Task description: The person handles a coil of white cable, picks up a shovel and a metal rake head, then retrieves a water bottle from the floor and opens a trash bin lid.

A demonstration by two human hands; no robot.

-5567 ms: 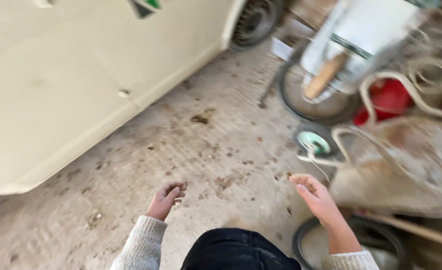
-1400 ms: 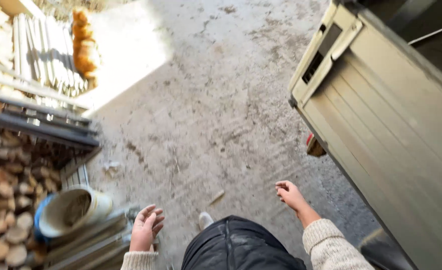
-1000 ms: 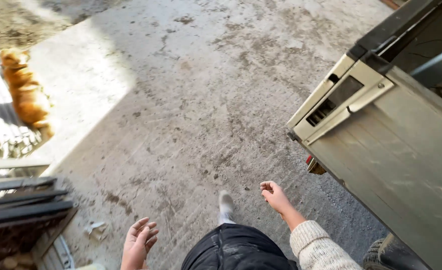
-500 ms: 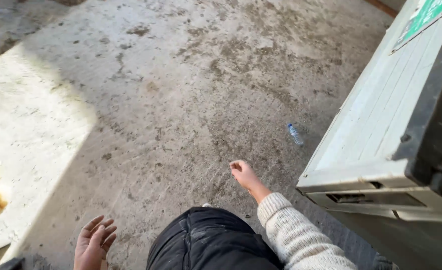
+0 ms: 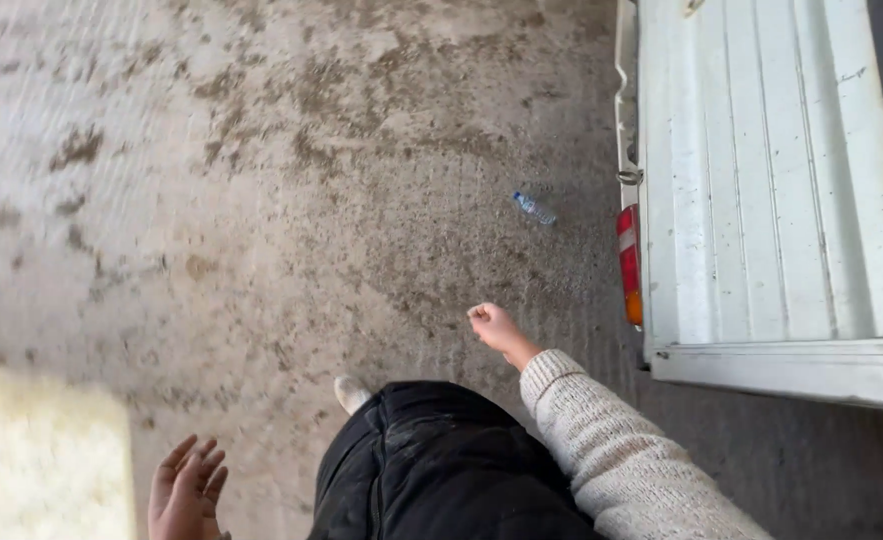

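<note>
Left hand point(image 5: 186, 490) splayed, right hand point(image 5: 496, 327) fisted empty over gritty concrete floor point(image 5: 261, 200).

Soft daylight shade covers most of the concrete floor point(image 5: 261, 200). A sunlit patch glares, blown out, beside the left hand point(image 5: 186, 490). The white tailgate point(image 5: 771, 180) looks bright. Slight motion blur softens the floor's far-left edge.

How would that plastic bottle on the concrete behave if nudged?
The plastic bottle lies on its side, so it would probably roll. It looks small and clear, likely light. Thin walls may dent when squeezed; how full it is cannot be told.
</note>
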